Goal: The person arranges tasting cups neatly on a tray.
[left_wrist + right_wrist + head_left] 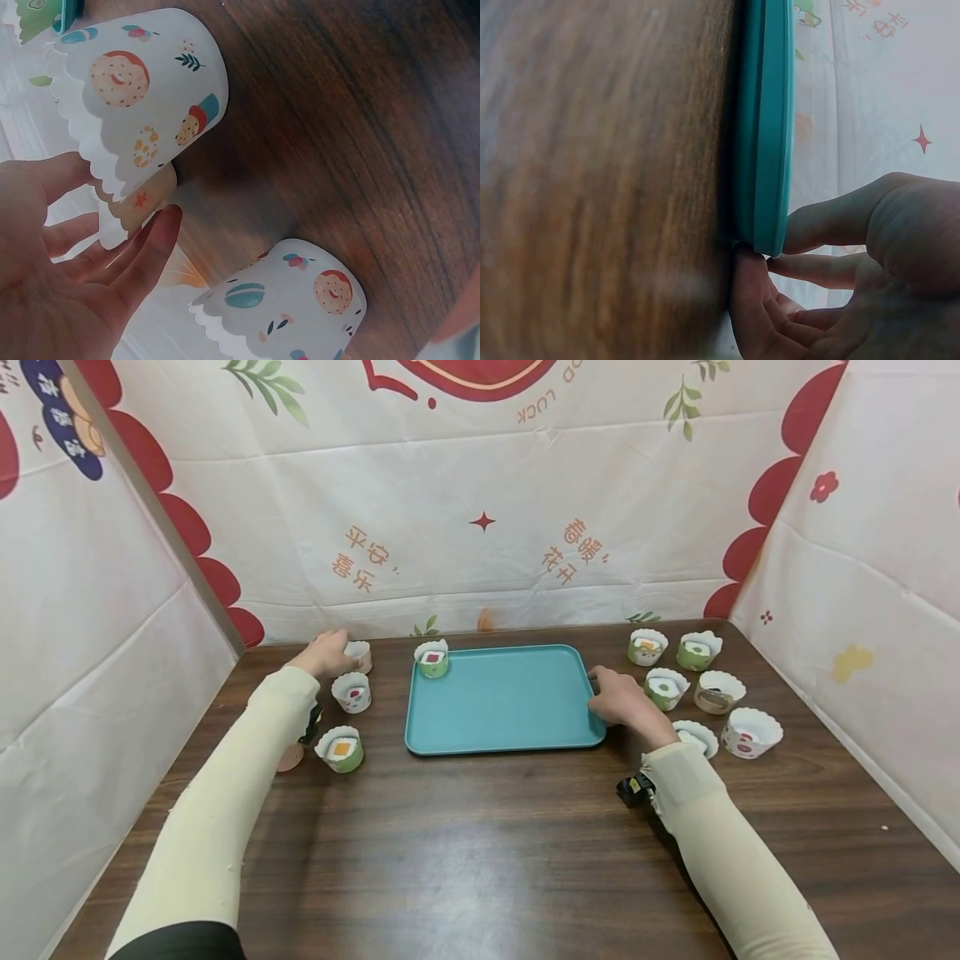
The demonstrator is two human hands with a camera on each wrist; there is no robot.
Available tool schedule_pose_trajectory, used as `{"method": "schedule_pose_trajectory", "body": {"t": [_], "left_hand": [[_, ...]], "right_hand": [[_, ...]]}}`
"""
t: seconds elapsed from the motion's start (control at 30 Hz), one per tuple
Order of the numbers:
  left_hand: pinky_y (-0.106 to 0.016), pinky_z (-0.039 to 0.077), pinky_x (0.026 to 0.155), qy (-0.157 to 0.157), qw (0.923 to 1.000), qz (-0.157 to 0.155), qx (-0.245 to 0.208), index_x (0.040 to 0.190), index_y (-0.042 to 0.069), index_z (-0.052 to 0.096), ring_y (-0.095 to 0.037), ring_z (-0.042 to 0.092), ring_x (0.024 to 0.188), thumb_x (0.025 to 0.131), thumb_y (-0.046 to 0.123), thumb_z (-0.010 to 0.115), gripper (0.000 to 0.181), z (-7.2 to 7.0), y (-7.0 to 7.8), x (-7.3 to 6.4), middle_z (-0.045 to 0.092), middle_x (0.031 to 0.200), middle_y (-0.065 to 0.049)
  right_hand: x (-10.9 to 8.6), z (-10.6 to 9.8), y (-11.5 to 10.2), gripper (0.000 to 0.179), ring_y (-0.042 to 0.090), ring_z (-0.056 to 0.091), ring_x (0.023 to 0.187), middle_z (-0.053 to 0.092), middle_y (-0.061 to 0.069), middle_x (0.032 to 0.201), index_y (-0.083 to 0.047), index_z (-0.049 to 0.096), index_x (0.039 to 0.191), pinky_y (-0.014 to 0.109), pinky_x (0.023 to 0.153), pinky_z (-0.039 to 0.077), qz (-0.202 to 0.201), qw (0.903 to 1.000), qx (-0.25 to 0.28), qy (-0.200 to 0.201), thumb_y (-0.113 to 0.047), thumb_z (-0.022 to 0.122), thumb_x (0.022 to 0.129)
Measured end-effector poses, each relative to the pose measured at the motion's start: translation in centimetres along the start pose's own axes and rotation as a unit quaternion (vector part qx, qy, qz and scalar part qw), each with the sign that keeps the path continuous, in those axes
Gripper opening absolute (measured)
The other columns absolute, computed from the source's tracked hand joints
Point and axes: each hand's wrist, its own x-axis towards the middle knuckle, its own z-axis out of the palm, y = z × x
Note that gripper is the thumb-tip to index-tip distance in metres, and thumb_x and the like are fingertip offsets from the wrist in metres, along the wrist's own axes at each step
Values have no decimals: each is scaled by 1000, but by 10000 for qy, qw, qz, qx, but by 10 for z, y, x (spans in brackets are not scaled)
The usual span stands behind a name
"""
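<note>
At the back left of the table my left hand (322,653) has its thumb and fingers around a tan paper baking cup (142,199), partly hidden behind a white baking cup (154,90) with donut prints. Another printed white cup (292,300) stands below those fingers in the left wrist view. My right hand (628,703) grips the right edge of a teal tray (502,702), thumb over the rim and fingers beneath, as the right wrist view shows. A green baking cup (432,666) with a small item inside sits on the tray's back left corner.
A green cup (345,758) with an orange-square item stands left of the tray, and a tan cup (289,758) is half hidden by my left sleeve. Several baking cups (716,700) cluster to the right. Printed cloth (480,477) walls in the wooden table (450,860).
</note>
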Motion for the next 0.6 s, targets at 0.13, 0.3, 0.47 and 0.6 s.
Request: {"method": "schedule_pose_trajectory", "body": {"t": [0.13, 0.3, 0.47, 0.6], "left_hand": [[-62, 45, 112, 41, 10000, 35, -39, 138, -14, 45, -51, 48, 132, 100, 24, 59, 57, 1, 0, 0, 51, 139, -36], [-62, 44, 113, 96, 9996, 47, -244, 146, -14, 41, -50, 45, 134, 101, 25, 59, 62, 0, 1, -1, 46, 144, -37], [-63, 43, 113, 270, 9987, 223, -369, 146, -15, 40, -51, 44, 134, 100, 23, 61, 63, -2, 2, -1, 45, 144, -38], [-64, 39, 118, 285, 9974, 153, -651, 152, -11, 35, -51, 37, 141, 101, 24, 60, 66, -4, 5, -2, 37, 151, -37]], "right_hand": [[-1, 0, 0, 63, 32, 60, 92, 48, 33, 142, 5, 33, 155, 27, 61, 48, 26, 10000, 24, -9, -5, 44, 94], [-1, 0, 0, 63, 35, 58, 98, 47, 33, 145, 4, 34, 155, 30, 64, 49, -11, 10000, 41, 19, -5, 44, 93], [0, 0, 1, 62, 36, 57, 104, 46, 33, 147, 5, 34, 155, 30, 67, 50, -61, 10000, 26, 4, -5, 45, 95], [0, -2, 1, 62, 36, 57, 103, 45, 34, 148, 6, 33, 155, 29, 66, 49, -73, 9999, 47, -51, -5, 45, 95]]}}
